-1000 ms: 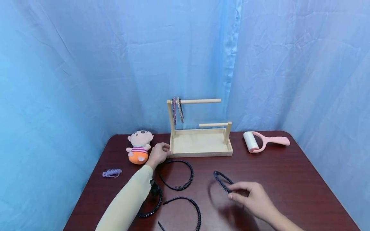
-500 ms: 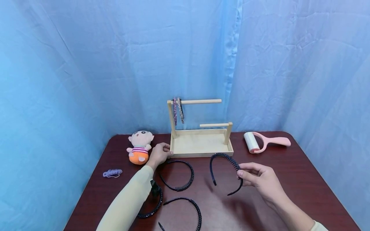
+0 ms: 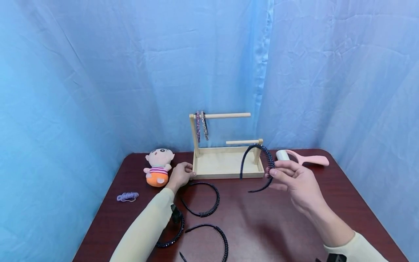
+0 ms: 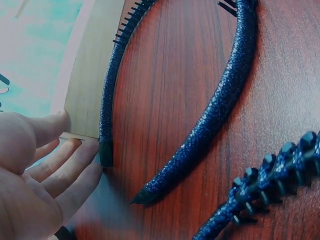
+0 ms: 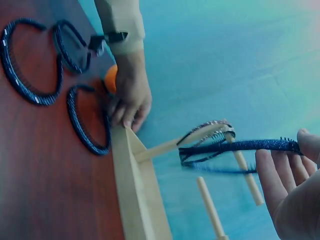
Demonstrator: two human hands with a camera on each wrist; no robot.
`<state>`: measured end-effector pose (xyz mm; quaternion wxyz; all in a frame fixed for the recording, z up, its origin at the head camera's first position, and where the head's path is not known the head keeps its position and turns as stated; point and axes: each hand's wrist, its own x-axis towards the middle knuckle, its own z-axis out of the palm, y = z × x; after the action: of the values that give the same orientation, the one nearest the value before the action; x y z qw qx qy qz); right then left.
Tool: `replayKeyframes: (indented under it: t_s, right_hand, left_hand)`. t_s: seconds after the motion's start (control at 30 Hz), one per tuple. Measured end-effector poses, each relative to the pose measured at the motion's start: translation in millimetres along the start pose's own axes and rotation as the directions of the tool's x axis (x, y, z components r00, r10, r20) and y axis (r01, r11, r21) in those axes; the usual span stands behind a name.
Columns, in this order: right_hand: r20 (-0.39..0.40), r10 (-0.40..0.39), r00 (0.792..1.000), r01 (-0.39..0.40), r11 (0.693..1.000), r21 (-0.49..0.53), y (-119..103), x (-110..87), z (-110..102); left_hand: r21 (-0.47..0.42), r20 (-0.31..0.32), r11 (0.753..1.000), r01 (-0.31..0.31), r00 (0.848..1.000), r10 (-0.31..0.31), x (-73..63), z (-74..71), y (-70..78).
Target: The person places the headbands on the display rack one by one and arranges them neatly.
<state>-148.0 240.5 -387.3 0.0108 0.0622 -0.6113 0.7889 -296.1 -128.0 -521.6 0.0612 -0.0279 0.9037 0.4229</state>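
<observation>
My right hand (image 3: 298, 182) pinches a dark glittery headband (image 3: 271, 160) by its toothed side, held up in front of the right end of the wooden rack (image 3: 229, 175). In the right wrist view, the held headband (image 5: 235, 145) has its ends toward the rack's posts. At the rack's front left corner, my left hand (image 3: 180, 176) holds the tray edge between thumb and fingers (image 4: 75, 182). Two sparkly headbands (image 3: 201, 125) hang at the left end of the upper bar. On the table lie a headband (image 3: 217, 202) just before the rack and another headband (image 3: 224, 242) nearer me.
A third headband (image 3: 173, 240) lies partly behind my left sleeve. Left of the rack are a plush toy (image 3: 158, 167) and a bundle of purple cord (image 3: 127, 197). A pink-handled lint roller (image 3: 314, 160) lies at the back right, partly behind my right hand. Blue curtains (image 3: 147, 72) surround the table.
My right hand has lifted the headband from low over the table up and away from me, turning it upright with its ends down. The left hand stays at the rack's corner.
</observation>
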Motion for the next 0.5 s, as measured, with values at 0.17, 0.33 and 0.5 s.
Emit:
replayKeyframes:
  t_s: [0.17, 0.33, 0.5]
  right_hand:
    - [-0.041, -0.091, 0.995, 0.089, 0.994, -0.056, -10.0, 20.5, 0.1]
    - [-0.072, -0.164, 0.984, 0.15, 0.975, -0.166, -18.6, 43.9, -2.9]
    - [-0.097, -0.277, 0.956, 0.223, 0.901, -0.372, -21.6, 68.7, -4.8]
  left_hand:
    - [-0.004, 0.001, 1.0, -0.001, 1.0, 0.001, -0.3, 1.3, 0.8]
    - [0.005, -0.001, 1.0, -0.007, 1.0, 0.007, 0.2, 1.5, 2.1]
    - [0.008, -0.005, 1.0, -0.008, 1.0, 0.008, -0.4, 1.7, 4.0]
